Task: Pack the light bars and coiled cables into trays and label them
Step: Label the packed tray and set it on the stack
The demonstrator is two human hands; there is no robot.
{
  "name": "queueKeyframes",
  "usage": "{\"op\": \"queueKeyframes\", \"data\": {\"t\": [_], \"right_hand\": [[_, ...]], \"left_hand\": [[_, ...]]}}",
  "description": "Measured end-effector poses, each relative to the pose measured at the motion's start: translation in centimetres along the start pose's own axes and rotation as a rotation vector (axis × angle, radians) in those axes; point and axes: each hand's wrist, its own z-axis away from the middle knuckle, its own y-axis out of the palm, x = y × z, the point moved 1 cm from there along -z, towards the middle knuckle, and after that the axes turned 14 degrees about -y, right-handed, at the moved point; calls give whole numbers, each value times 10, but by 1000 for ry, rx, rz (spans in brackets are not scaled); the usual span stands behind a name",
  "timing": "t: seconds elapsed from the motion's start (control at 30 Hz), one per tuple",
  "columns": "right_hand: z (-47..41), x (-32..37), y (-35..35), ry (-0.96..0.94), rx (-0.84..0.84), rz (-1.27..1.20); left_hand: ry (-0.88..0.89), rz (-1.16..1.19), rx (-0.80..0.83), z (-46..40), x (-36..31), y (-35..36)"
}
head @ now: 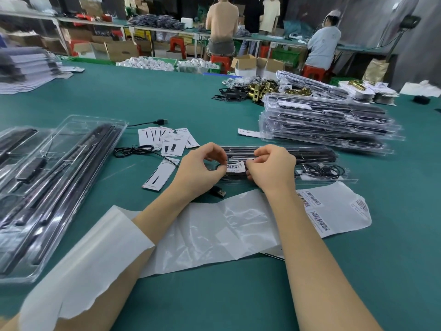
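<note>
A clear plastic tray lies across the green table in front of me, with black light bars and a coiled black cable inside. Over its left part I hold a white barcode label flat between both hands. My left hand pinches the label's left edge and my right hand pinches its right edge. The label backing sheet, with several barcode labels still on it, lies under my forearms.
A stack of packed trays stands at the right. Open trays with light bars lie at the left. White cards and a loose USB cable lie ahead-left. Brass parts sit farther back. People work at a far bench.
</note>
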Motion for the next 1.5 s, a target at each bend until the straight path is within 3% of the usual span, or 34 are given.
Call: {"op": "queueKeyframes", "data": {"t": [0.1,0.17,0.3,0.37,0.6,0.8,0.87,0.97,1.07,1.2,1.3,1.37,1.5], "right_hand": [[7,5,-6,-173,-88,46],[12,12,-4,-184,-44,-83],[12,26,9,209,77,-735],[13,29,12,332,75,-841],[13,19,17,431,-14,-757],[14,6,-2,298,-199,-453],[12,4,-1,263,-187,-566],[14,18,8,310,43,-950],[17,20,10,398,89,-918],[14,3,-3,320,-162,-669],[20,10,0,255,-25,-893],[22,12,3,278,56,-879],[21,-1,-3,324,-98,-647]], "left_hand": [[-6,-6,-17,1,-2,0],[-4,-6,-22,1,-2,-1],[-12,-13,-24,0,-1,-1],[-23,-15,-22,-1,0,-1],[-100,13,-38,-1,1,0],[-140,30,-35,-1,1,0],[-147,46,-46,-1,2,0],[-158,68,-82,-2,3,0],[-182,75,-83,-3,4,-1],[-193,64,-100,-3,5,0],[-179,32,-114,-4,1,3],[-177,-7,-113,-5,0,7],[-158,-103,-121,-11,0,2]]}}
